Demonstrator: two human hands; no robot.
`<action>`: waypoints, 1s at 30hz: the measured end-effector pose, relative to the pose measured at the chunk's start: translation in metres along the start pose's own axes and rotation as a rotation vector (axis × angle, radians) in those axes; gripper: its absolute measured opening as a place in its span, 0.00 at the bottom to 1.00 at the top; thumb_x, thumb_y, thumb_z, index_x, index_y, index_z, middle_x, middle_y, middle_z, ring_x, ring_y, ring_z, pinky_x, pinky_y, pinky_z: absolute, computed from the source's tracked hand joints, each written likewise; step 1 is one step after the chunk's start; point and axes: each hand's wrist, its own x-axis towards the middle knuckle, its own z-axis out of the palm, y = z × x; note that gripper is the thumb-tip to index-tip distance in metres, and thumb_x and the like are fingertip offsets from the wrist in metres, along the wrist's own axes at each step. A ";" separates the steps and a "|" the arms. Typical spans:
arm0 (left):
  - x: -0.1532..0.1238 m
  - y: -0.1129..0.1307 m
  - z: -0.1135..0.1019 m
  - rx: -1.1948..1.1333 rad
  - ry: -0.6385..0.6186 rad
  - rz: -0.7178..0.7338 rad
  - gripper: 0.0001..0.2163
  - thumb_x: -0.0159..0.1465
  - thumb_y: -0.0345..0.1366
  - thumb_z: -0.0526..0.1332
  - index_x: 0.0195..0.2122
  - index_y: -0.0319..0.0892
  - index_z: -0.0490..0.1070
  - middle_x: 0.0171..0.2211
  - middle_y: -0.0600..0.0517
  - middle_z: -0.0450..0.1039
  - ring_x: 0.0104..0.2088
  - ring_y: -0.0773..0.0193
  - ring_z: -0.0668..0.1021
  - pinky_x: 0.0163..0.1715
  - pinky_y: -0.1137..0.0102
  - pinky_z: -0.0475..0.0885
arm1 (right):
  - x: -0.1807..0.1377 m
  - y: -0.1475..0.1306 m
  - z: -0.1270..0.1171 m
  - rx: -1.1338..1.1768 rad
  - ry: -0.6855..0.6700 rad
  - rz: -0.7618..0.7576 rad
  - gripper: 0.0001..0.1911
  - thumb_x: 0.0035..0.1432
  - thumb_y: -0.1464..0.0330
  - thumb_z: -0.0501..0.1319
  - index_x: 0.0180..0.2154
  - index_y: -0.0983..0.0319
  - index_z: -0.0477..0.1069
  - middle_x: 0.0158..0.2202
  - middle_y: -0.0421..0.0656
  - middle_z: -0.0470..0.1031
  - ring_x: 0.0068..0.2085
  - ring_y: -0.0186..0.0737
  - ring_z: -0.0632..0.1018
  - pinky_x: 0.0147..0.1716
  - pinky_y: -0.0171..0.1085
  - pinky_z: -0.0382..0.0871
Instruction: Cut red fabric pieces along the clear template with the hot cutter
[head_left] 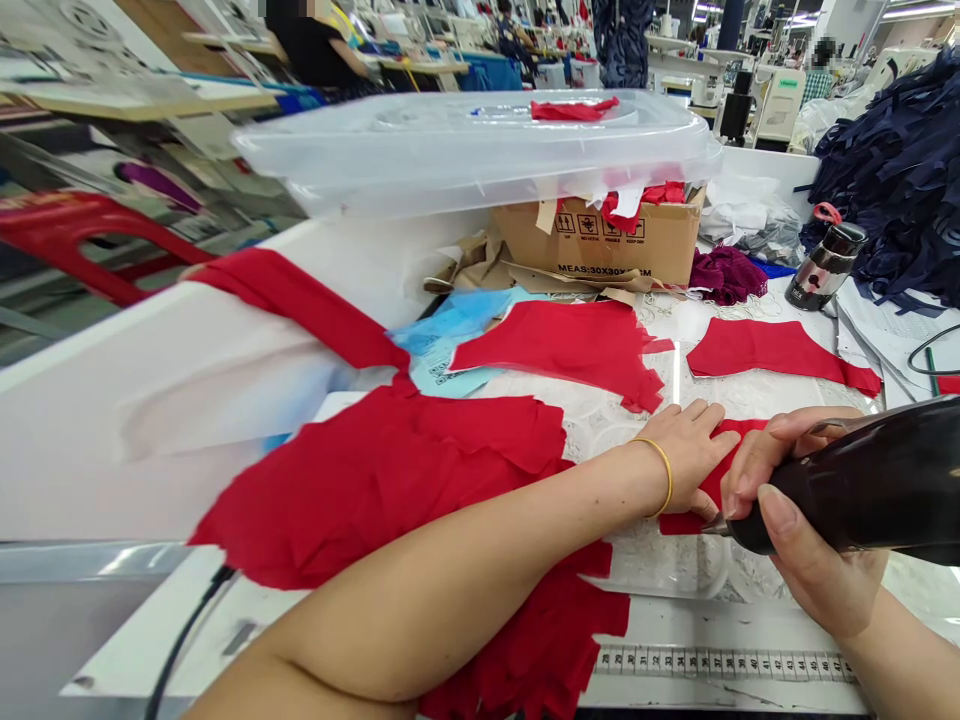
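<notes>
My left hand, with a gold bangle at the wrist, lies with its fingers stretched out on a red fabric piece. In my right hand is a thick black handheld tool. Its small metal tip points left, at the lower edge of that piece beside my left thumb; whether it touches the cloth I cannot tell. Part of the red piece is hidden under both hands. Beyond them lie a curved red piece and a jagged-edged red stack.
Large red fabric piles lie left of and under my left forearm. A tape measure runs along the front edge. Behind are a cardboard box, a clear plastic lid, a dark bottle and navy strips.
</notes>
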 end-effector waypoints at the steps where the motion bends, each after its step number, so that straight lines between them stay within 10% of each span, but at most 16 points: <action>1: 0.000 0.000 0.000 -0.003 0.002 0.000 0.17 0.64 0.44 0.65 0.51 0.44 0.72 0.47 0.47 0.69 0.49 0.50 0.73 0.51 0.59 0.68 | 0.000 0.000 0.000 -0.012 -0.001 0.003 0.14 0.62 0.60 0.64 0.49 0.51 0.68 0.29 0.39 0.69 0.32 0.46 0.77 0.34 0.51 0.78; 30: 0.001 0.002 0.003 -0.051 0.012 -0.019 0.18 0.65 0.41 0.64 0.55 0.44 0.69 0.51 0.46 0.71 0.49 0.50 0.74 0.50 0.60 0.69 | 0.003 -0.001 0.000 0.001 -0.003 0.008 0.15 0.60 0.64 0.66 0.47 0.52 0.64 0.28 0.37 0.70 0.32 0.44 0.78 0.32 0.50 0.77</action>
